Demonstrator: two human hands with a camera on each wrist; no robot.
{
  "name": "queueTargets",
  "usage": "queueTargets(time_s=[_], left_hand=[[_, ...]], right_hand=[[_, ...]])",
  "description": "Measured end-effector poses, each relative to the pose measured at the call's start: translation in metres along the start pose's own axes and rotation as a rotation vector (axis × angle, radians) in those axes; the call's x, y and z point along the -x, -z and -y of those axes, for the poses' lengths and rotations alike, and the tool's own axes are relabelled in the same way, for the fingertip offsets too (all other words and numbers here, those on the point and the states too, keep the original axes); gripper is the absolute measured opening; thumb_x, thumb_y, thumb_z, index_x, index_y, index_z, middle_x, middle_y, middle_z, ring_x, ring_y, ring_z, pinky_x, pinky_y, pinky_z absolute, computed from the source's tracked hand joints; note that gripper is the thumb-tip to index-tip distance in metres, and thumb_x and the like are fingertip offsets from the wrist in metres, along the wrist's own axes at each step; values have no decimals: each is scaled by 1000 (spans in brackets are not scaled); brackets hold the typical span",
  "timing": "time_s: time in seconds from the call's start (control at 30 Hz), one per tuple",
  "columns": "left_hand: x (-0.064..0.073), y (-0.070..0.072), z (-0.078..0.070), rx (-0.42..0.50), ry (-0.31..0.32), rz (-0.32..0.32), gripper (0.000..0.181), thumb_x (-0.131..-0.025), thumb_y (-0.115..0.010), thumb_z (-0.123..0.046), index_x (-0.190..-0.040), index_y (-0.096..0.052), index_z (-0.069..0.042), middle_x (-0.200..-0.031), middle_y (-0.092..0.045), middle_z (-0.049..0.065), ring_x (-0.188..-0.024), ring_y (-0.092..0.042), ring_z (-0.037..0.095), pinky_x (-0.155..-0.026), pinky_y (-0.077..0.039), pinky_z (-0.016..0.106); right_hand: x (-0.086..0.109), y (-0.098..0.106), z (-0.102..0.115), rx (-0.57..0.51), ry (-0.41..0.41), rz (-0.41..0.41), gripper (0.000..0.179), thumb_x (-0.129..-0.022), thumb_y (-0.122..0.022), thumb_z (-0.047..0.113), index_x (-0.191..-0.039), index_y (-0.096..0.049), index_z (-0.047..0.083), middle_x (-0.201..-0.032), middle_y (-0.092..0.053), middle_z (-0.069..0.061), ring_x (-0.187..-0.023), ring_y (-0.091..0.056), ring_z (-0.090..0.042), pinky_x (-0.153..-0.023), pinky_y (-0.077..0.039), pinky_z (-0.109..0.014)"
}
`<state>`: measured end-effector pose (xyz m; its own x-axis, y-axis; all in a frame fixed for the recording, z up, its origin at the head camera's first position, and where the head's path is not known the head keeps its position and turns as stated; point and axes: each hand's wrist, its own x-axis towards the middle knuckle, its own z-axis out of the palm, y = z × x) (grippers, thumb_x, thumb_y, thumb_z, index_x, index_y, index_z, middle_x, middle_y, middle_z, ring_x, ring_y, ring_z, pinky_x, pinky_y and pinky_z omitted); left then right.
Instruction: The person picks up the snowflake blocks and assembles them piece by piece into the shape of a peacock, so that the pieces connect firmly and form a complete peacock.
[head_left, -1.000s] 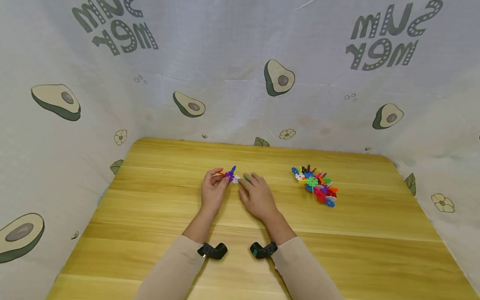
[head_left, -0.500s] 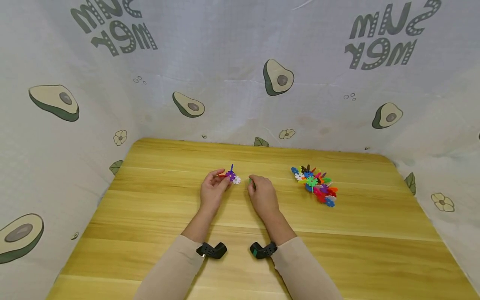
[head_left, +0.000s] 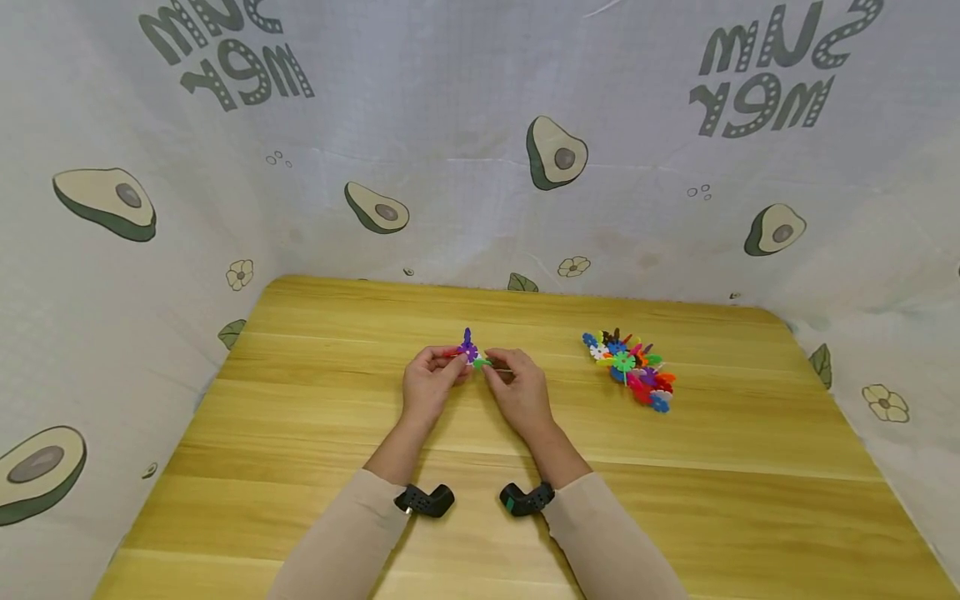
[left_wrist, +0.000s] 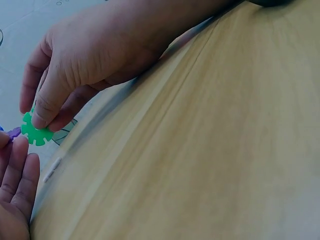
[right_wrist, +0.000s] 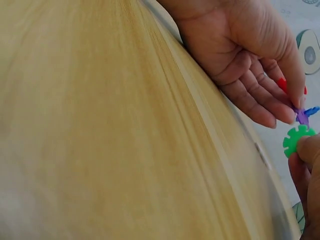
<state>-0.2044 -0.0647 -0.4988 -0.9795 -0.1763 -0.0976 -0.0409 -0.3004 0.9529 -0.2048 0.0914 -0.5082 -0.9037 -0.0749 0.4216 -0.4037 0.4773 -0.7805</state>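
My left hand (head_left: 429, 385) pinches a purple notched disc (head_left: 468, 352) between thumb and fingers. A blue disc (head_left: 467, 335) stands up from it, and a red disc (right_wrist: 283, 85) joins it on the left, partly behind the fingers. Thumb and fingers of my right hand (head_left: 519, 392) pinch a green notched disc (left_wrist: 37, 131), seen flat-on in both wrist views. The green disc's edge is right at the purple one, with both hands close together over the table. Below them, a white disc (left_wrist: 52, 170) lies on the tabletop, seen nearly edge-on.
To the right on the wooden table (head_left: 675, 492) lies a multicoloured cluster of joined notched discs (head_left: 628, 371). A pale cloth (head_left: 465, 167) printed with avocados hangs behind the table's far edge. Each wrist wears a black camera band (head_left: 424, 501).
My right hand first reached over the green disc, then picked it up and drew back. It has now brought the disc left to the purple one, which my left hand keeps holding.
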Motion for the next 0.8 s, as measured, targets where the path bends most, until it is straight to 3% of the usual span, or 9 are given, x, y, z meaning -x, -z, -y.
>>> queueTargets(time_s=[0.2, 0.4, 0.8], left_hand=[[0, 0, -1, -20, 24, 12, 20, -89, -76, 0, -105, -67, 8, -78, -71, 0, -67, -73, 13, -66, -64, 25], [1, 0, -3, -17, 24, 18, 19, -88, -77, 1, -103, -67, 7, -77, -72, -1, -62, -71, 11, -63, -63, 25], [2, 1, -4, -105, -27, 51, 17, -85, -78, 3, -99, -68, 6, -75, -70, -5, -57, -61, 10, -51, -53, 20]], right_hand=[[1, 1, 0, 29, 53, -35, 9, -91, -76, 7, -100, -76, 5, -97, -70, -9, -92, -73, -22, -79, -64, -33], [2, 0, 0, -1, 117, -77, 7, -90, -76, 4, -97, -75, 3, -95, -69, -10, -89, -73, -23, -79, -63, -25], [2, 0, 2, -71, 129, -85, 6, -87, -77, -3, -91, -76, 0, -89, -66, -12, -86, -72, -26, -80, -64, -30]])
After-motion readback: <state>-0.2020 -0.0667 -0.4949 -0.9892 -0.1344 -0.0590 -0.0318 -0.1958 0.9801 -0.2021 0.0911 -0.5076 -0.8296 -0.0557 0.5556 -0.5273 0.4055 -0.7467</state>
